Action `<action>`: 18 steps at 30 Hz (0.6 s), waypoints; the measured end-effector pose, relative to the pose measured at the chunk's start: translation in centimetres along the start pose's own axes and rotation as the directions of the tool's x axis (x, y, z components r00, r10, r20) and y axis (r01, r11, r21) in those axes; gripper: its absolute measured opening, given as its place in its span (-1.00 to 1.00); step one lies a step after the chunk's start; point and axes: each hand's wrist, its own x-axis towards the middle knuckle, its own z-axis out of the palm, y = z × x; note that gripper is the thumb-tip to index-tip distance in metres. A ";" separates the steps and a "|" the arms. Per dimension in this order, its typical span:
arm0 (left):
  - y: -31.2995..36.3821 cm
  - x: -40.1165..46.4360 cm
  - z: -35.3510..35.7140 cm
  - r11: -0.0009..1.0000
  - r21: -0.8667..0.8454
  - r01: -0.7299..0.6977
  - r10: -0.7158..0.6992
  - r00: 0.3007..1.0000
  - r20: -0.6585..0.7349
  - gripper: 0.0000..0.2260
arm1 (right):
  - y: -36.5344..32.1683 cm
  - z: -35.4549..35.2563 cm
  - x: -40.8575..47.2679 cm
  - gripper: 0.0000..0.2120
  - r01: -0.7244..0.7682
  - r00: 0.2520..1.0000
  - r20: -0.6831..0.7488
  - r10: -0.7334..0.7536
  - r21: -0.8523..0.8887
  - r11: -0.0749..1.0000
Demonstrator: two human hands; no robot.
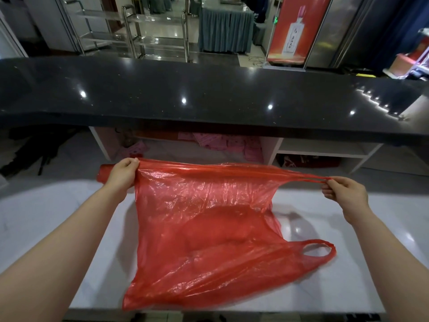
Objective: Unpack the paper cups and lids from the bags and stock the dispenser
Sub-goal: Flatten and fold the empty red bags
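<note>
A thin red plastic bag [209, 228] is stretched out flat above the white marble counter [325, 293]. My left hand [121, 174] grips the bag's bottom corner at the left. My right hand [346, 194] pinches one stretched handle loop at the right. The bag's other handle loop [316, 249] hangs loose toward the lower right. The bag looks flat, with nothing showing inside it. No cups, lids or dispenser are in view.
A raised black stone bar top [209, 96] runs across behind the white counter. Under it are white shelves [322, 149] with pink papers [222, 141]. Steel carts [153, 38] and a red poster stand [294, 29] are beyond.
</note>
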 end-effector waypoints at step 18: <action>-0.2 -1.0 1.2 0.992 -0.062 0.111 -0.098 0.979 0.176 -0.62 | -3.9 5.3 -1.4 -0.56 0.309 0.946 0.065 -0.319 -0.488 0.817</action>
